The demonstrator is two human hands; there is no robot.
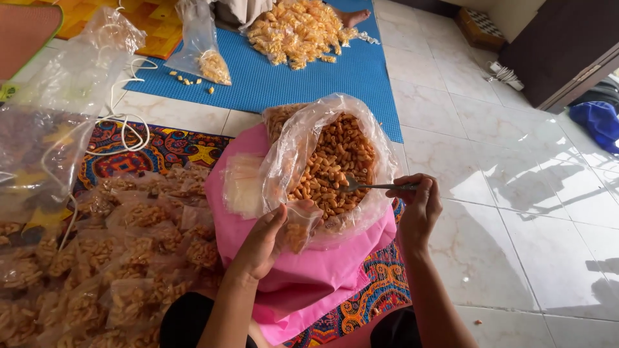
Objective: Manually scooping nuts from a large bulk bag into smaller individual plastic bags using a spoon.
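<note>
Right hand (418, 203) is gripping a spoon (367, 187) in the large snack bag (335, 161), the scoop best levelled; left hand (267, 241) is pinching a small pouch (298, 233) open close beneath.

A big clear plastic bag (335, 161) sits open on the pink cloth, bulging and round, full of small orange-brown tube snacks. Just at its near edge, a small clear packet (298, 232) hangs partly filled with the same snacks. A flat stack of empty clear packets (242, 183) lies touching the big bag's left side. To the left, over the patterned mat, spreads a heap of small filled packets (116, 264), clear plastic with orange-brown contents. Above them slumps a large, crumpled clear bag (58, 109), mostly empty. Farther off on the blue mat stands another clear bag (203, 48), snacks settled at its bottom.
</note>
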